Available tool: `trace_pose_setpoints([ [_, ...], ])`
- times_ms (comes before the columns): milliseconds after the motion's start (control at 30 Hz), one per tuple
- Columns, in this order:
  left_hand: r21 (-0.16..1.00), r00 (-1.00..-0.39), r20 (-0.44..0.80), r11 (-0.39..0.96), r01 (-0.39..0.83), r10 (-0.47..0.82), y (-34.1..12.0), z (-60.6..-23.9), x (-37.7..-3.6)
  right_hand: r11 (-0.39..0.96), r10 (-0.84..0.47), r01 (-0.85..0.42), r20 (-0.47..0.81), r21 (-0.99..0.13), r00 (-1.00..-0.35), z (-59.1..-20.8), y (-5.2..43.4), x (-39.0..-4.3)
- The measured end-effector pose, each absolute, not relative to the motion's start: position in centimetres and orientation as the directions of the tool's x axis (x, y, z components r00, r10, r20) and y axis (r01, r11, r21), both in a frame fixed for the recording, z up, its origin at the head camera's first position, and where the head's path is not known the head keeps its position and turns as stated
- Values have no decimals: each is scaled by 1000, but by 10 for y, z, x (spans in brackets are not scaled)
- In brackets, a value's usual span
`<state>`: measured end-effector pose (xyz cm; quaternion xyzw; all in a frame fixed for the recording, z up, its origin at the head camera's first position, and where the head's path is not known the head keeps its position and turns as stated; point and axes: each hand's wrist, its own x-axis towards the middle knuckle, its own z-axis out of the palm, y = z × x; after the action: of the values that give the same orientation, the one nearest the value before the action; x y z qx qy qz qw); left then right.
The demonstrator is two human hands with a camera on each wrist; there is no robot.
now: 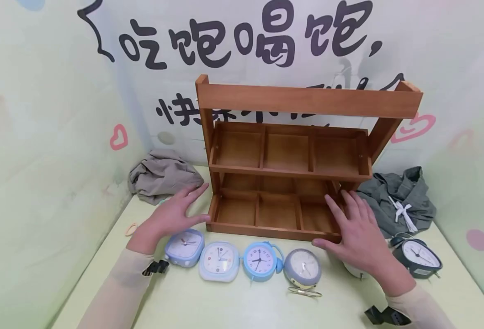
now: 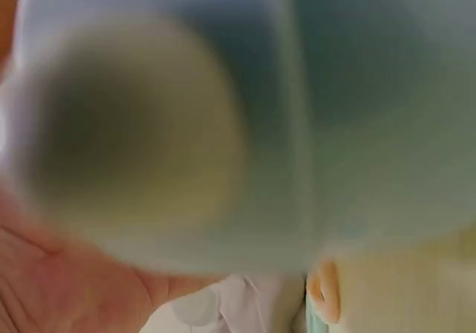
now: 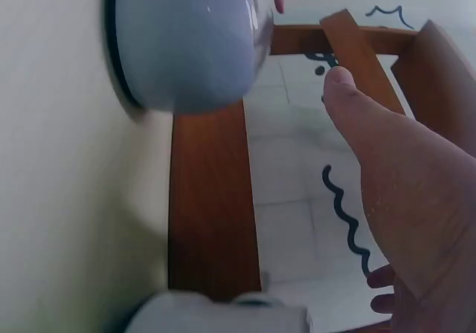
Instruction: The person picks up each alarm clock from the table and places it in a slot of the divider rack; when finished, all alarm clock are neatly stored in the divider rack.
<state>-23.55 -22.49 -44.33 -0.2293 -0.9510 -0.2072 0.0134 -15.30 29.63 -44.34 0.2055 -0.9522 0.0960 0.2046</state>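
My left hand [image 1: 171, 218] and right hand [image 1: 359, 237] lie flat w/ straight fingers, holding nothing, one at each end of the brown wood shelf [image 1: 291, 169]. It stands btwn my hands, 2 rows w/ 3 boxes each, nothing in them. Just below my hands, 4 little clocks [image 1: 242, 259] in a row.

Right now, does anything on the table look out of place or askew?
Mostly tidy: four clocks lie face-up in a row before the wooden shelf. The grey round clock has its wire stand splayed out below. A dark clock sits apart at right, tilted, beside crumpled grey clothing. Another cloth heap lies left.
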Motion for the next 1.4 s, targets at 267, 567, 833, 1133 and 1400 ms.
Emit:
trace_pose_setpoints([
  [267, 547, -877, 49, 722, 424, 478, -231, -449, -242, 852, -410, -498, 385, -163, -827, -440, 262, -145],
  [567, 681, -860, -25, 639, 358, 509, -230, -459, -245, 785, -449, -531, 298, -319, -842, -430, 214, -134],
  [833, 683, -850, -27, 630, 368, 526, -232, -474, -251, 743, -538, -598, 265, -301, -801, -433, 174, -128],
  [1133, 699, -856, -33, 624, 349, 516, -234, -481, -254, 681, -613, -643, 206, -351, -762, -436, 138, -121],
  [1400, 714, -858, -38, 615, 336, 513, -235, -487, -255, 664, -655, -654, 141, -363, -743, -444, 116, -122],
])
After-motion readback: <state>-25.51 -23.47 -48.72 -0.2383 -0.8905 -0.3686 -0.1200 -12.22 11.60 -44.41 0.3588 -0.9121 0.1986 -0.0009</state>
